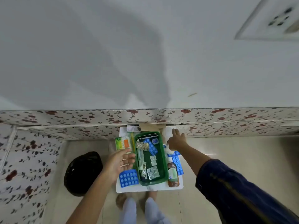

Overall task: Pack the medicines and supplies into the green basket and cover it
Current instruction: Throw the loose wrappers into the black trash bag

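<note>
Both hands hover spread by the green basket [163, 165], left hand [120, 162] beside it, right hand [176, 142] hiding blurred white supplies; strip labels inside are unreadable.

Black bag [83, 173]: on floor, left of white board [150, 189]. Floral-patterned panel [64, 117]: behind board. Wall socket [275, 21]: high above board, right.

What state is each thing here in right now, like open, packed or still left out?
Green basket: uncovered, partly packed with pill strips.
Blue blister pack: still outside, left of basket.
Brown bottle: lying outside, right of basket, capped.
Green and orange box: outside, closed.
Left hand: open, empty.
Right hand: open, reaching past basket.
</note>
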